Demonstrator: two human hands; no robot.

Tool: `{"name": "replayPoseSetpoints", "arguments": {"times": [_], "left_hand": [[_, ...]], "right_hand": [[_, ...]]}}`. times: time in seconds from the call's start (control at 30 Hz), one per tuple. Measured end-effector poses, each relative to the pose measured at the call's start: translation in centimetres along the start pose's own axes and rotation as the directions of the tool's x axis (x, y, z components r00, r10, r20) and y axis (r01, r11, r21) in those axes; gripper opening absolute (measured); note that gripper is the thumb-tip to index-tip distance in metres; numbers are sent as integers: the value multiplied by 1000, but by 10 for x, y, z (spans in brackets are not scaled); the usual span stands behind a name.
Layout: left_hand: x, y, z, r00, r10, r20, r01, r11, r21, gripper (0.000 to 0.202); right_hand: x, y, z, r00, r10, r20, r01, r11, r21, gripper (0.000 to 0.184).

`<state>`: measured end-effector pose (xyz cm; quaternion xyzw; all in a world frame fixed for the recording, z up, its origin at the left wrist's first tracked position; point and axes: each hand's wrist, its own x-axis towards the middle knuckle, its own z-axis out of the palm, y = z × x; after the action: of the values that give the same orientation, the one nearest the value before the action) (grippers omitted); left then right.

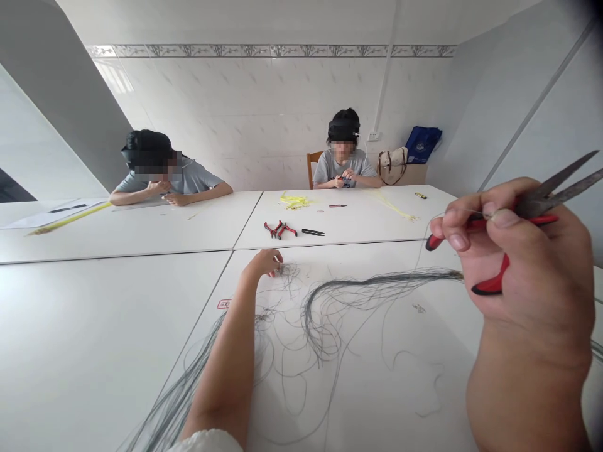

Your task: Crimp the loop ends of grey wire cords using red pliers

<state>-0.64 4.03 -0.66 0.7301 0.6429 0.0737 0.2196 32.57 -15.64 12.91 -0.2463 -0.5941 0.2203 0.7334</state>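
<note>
My right hand [532, 251] is raised at the right, curled around scissors [560, 188] with red and black handles. Their two pointed blades stand apart, aimed up and to the right. Between its thumb and forefinger a thin grey thread [431, 220] is pinched. My left hand [267, 260] reaches forward onto the table with curled fingers, touching a small tangle of loose threads [289, 276]; what lies between its fingertips is partly hidden. A long bundle of grey threads [377, 279] lies curved across the table, its bound end near my right wrist.
Another grey bundle [179, 370] lies beside my left forearm. Ahead are red-handled pliers [280, 230] and black snips [313, 232]. Across the white table [117, 314] sit two people, with yellow strands [294, 201] between them. Thread scraps [418, 308] lie at the right.
</note>
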Motion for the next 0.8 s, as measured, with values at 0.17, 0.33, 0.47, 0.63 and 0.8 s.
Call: {"name": "replayPoseSetpoints", "arguments": {"times": [0.17, 0.33, 0.47, 0.63, 0.8], "left_hand": [[-26, 30, -30, 951, 4, -308, 26, 995, 93, 30], [-79, 110, -46, 852, 461, -250, -495, 863, -96, 45], [-133, 154, -44, 305, 915, 263, -750, 401, -526, 31], [-163, 133, -68, 309, 885, -347, -888, 138, -438, 48], [-163, 101, -101, 354, 440, -825, -903, -69, -424, 37]], "right_hand": [[0, 1, 3, 999, 19, 34, -19, 1000, 2, 11], [-1, 9, 9, 995, 46, 88, -45, 999, -13, 10], [5, 18, 6, 999, 52, 5, -52, 999, 15, 9], [17, 30, -3, 981, 72, -182, -69, 997, 27, 9], [20, 44, -4, 980, 136, -148, -136, 991, 10, 14]]}}
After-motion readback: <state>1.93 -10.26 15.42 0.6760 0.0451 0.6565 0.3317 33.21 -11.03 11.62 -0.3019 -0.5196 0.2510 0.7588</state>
